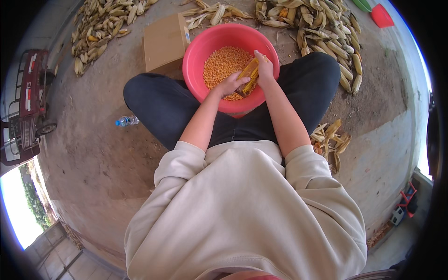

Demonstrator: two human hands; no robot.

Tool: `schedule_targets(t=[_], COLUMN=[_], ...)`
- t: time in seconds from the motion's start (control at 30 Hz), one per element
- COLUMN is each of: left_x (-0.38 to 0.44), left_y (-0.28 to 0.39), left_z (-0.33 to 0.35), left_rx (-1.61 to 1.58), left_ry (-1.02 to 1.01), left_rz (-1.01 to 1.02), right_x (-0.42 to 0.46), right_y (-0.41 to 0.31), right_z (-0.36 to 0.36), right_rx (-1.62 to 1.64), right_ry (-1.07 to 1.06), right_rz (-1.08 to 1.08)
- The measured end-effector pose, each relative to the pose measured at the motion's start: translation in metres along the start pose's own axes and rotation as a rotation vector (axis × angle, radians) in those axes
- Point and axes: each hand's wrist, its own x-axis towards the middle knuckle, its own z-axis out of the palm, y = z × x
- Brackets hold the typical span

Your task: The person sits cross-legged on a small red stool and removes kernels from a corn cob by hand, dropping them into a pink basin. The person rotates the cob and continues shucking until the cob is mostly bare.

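Observation:
A red plastic basin (192, 66) stands between my bent legs, with loose yellow corn kernels (224, 63) over its bottom. Above the right part of the kernels I hold a partly shelled corn cob (251, 75), tilted, with some rows of kernels still on it. My left hand (231, 84) grips its lower end, thumb along the cob. My right hand (264, 68) is closed around its upper right side. Whether a second cob is in my hands I cannot tell; the fingers hide part of it.
A cardboard box (164, 42) stands left of the basin. Husked-leaf corn ears (332, 42) are piled at upper right, more ears (105, 28) at upper left. Dry husks (334, 140) lie by my right leg, a plastic bottle (127, 120) by my left knee. A red vehicle (31, 87) is at far left.

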Motion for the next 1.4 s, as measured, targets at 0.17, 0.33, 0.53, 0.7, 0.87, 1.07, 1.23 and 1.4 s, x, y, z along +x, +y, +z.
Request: schedule_targets(t=[0.17,0.33,0.53,0.7,0.87,1.07,1.23,1.4], left_x=[0.0,0.007,0.016,0.01,0.014,0.021,0.014,0.01], left_y=[0.005,-0.027,-0.033,-0.014,-0.025,-0.044,-0.023,-0.019], left_z=[0.008,-0.008,-0.006,-0.001,-0.006,-0.012,-0.006,-0.003], left_rx=[0.318,0.341,0.137,0.531,0.307,0.348,0.452,0.332], left_ry=[0.106,0.265,0.288,0.3,0.309,0.355,0.412,0.453], left_rz=[-0.083,-0.088,0.049,-0.048,0.004,-0.099,-0.052,0.01], right_x=[0.01,0.01,0.01,0.007,0.007,0.006,0.006,0.004], right_y=[0.014,0.015,0.01,0.012,0.012,0.018,0.016,0.017], right_z=[-0.008,-0.001,-0.001,-0.001,-0.003,0.002,0.003,0.005], right_rx=[-0.123,-0.071,0.067,0.074,0.029,0.023,0.09,0.059], right_ry=[0.097,0.043,-0.055,-0.079,-0.067,-0.092,-0.109,-0.117], right_rz=[-0.068,-0.07,-0.069,-0.075,-0.059,-0.066,-0.065,-0.057])
